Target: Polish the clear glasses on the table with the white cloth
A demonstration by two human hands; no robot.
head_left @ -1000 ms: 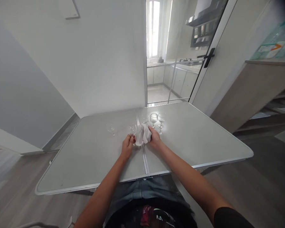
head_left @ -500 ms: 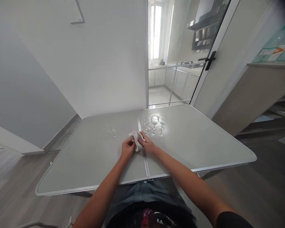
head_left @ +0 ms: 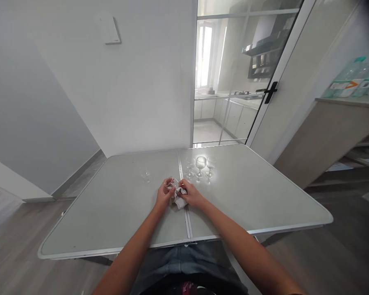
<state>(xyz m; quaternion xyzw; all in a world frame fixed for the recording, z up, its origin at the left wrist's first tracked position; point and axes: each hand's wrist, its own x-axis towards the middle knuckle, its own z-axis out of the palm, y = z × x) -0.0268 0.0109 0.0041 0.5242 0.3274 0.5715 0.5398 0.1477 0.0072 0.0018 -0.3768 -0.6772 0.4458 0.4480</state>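
My left hand (head_left: 164, 194) is closed around a clear stemmed glass (head_left: 171, 182), whose rim shows above the fingers; the rest is hidden by my hands and the cloth. In my right hand (head_left: 192, 195) is a crumpled white cloth (head_left: 180, 202), pressed against the glass. Both hands are just over the front middle of the table, near its seam. Behind my right hand stand three clear stemmed glasses in a row: a left one (head_left: 190, 169), a round-bowled middle one (head_left: 200, 164) and a right one (head_left: 210, 169). A faint clear glass (head_left: 145, 176) stands to the left.
The grey table (head_left: 110, 213) has a metal edge and a metal seam (head_left: 188, 225) down its middle. A white wall and a glazed door (head_left: 221, 123) with a black handle (head_left: 269, 92) rise behind it. Plastic bottles (head_left: 347, 84) top a wooden cabinet (head_left: 326, 127) at right.
The glass has turned so its rim now shows above my left fingers. The cloth has become more bunched and hangs lower. The whole view has tilted up slightly.
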